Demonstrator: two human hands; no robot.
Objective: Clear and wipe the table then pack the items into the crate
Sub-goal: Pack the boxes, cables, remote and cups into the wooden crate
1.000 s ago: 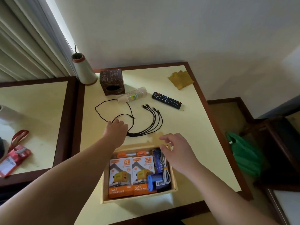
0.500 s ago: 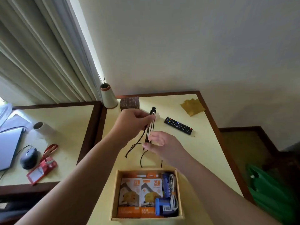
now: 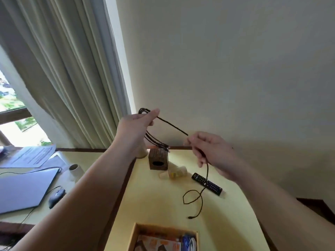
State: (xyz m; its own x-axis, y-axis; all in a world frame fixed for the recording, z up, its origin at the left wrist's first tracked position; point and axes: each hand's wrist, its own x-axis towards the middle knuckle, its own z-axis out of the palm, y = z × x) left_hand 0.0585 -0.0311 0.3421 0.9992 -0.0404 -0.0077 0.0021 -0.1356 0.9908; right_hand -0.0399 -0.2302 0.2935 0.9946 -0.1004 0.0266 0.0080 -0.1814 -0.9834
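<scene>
A black multi-plug cable [image 3: 172, 125] is stretched in the air between both hands, well above the yellow table [image 3: 157, 201]. My left hand [image 3: 135, 128] pinches a looped bunch of it at the top, and several plug ends dangle below that hand. My right hand [image 3: 208, 148] grips the cable lower down, and its tail hangs in a loop over the table. The wooden crate [image 3: 134, 236] sits at the bottom edge, holding orange charger boxes and a blue item. A black remote [image 3: 208, 183], a clear bottle [image 3: 174, 173] lying on its side and a brown wooden box [image 3: 158, 159] rest on the table.
A second table on the left carries a closed laptop [image 3: 23, 191], a mouse [image 3: 56, 195], papers and a small cup [image 3: 75, 170]. A curtain [image 3: 59, 73] hangs behind it. The wall stands right behind the table. A dark wooden rim edges both tables.
Both hands lifted the cable off the table and raised it high, drawing it out between them. The camera tilted upward, so only the crate's far part still shows.
</scene>
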